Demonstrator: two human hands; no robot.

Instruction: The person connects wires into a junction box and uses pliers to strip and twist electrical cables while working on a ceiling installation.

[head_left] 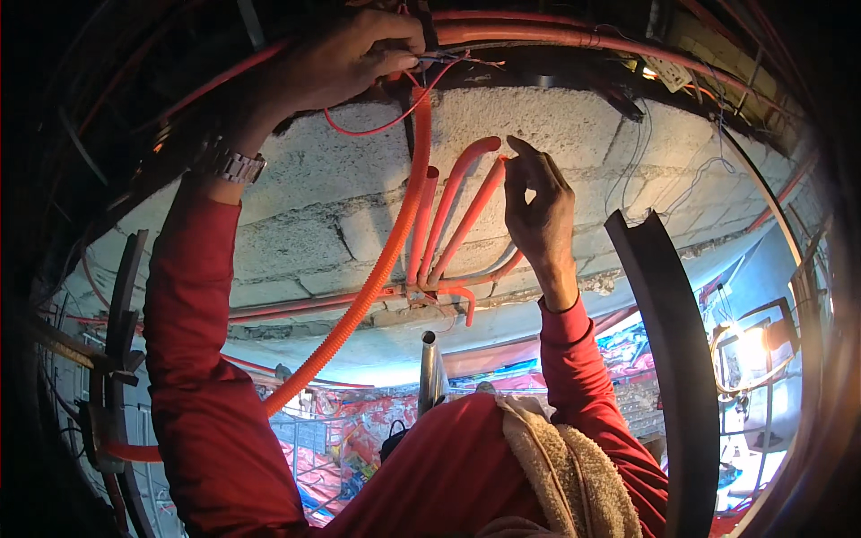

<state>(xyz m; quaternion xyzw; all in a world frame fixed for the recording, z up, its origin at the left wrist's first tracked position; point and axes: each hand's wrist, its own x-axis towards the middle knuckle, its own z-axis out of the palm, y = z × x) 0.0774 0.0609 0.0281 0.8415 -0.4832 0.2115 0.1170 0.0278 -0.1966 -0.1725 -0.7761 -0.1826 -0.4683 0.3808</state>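
Note:
My left hand [381, 49] is raised at the top, its thumb and fingers closed on thin wires [444, 58] by the upper end of an orange corrugated conduit [395, 233]. A thin red wire [381, 133] loops down beside the conduit. Lower and to the right, my right hand [543, 197] has its thumb and index finger slightly apart. Its thumb tip is next to the end of a straight orange-red pipe [468, 218]; whether they touch, I cannot tell. A bent red pipe [453, 188] ends close to the index fingertip.
Behind the pipes is a pale block wall [547, 117]. A dark metal channel [668, 359] stands at right, near a bright work lamp [758, 345]. A metal tube [430, 372] rises at lower centre. Red conduits [520, 34] run overhead, and a beige towel [574, 466] lies over red cloth.

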